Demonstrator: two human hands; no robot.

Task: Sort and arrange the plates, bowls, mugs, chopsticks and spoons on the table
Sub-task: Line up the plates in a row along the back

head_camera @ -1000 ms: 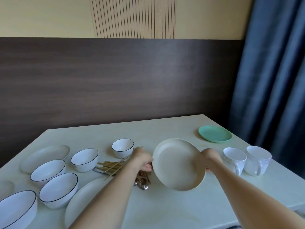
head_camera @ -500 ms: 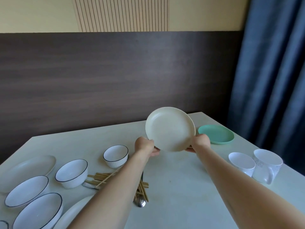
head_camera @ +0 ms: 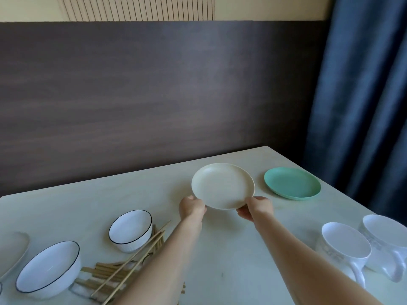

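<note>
we've got the round cream-coloured shallow plate (head_camera: 222,186) between both hands out over the far side of the pale wooden table (head_camera: 136,194). our left hand (head_camera: 192,206) is curled closed on the near-left rim, our right hand (head_camera: 256,208) closed on the near-right rim, fingers tucked under, thumbs over the edge. the plate tips a little toward us, far edge raised; whether its underside is touching the table yet we can't quite say from this angle.

just right of the grip sits the round mint-green flat plate (head_camera: 292,183), close to the cream one but apart from it. nearer us on the right stand two white mugs (head_camera: 345,243). left of the grip and back toward us are a small white bowl with a dark rim (head_camera: 130,226), a larger white dark-rimmed bowl (head_camera: 47,266), and a loose heap of wooden chopsticks (head_camera: 123,274).

the step looks like setting this plate beside or onto the green one. to do it well we'd level the plate, lower it flat, slide the fingers out from under last, and keep the rim from knocking the green plate.
</note>
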